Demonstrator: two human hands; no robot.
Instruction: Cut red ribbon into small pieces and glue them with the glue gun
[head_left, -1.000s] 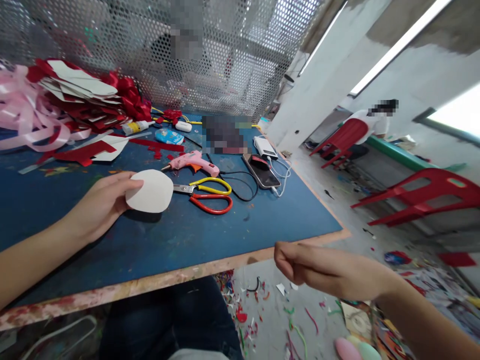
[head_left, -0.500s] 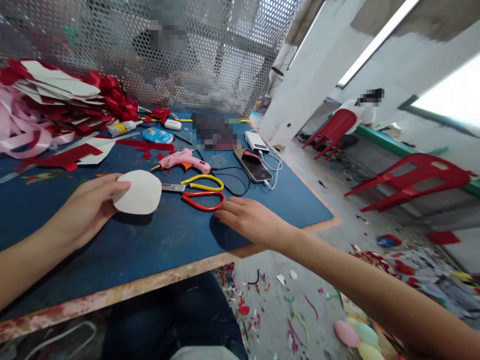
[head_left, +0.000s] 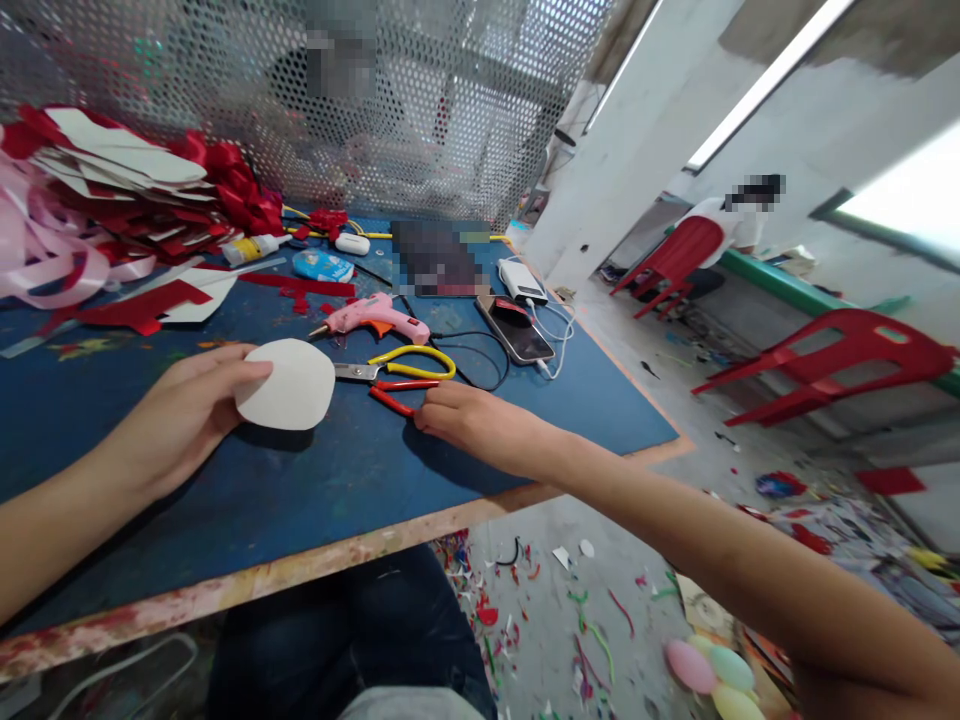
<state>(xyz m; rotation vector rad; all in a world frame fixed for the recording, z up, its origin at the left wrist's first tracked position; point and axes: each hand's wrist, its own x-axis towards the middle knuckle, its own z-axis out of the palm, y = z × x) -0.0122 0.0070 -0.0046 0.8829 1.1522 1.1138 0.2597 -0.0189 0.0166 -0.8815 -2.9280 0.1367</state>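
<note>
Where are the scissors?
Head view, centre: the scissors lie on the table between the paper oval and the right hand, which touches their red handle.

My one head-worn camera looks forward and down, tilted, close over the blue surface (head_left: 337, 480), with the perforated metal screen (head_left: 450, 100) just behind.

item count
one scissors (head_left: 375, 374), one glue gun (head_left: 375, 318), one paper oval (head_left: 289, 383), one phone (head_left: 517, 335), one power bank (head_left: 523, 282), two red chairs (head_left: 825, 365) (head_left: 675, 255).
</note>
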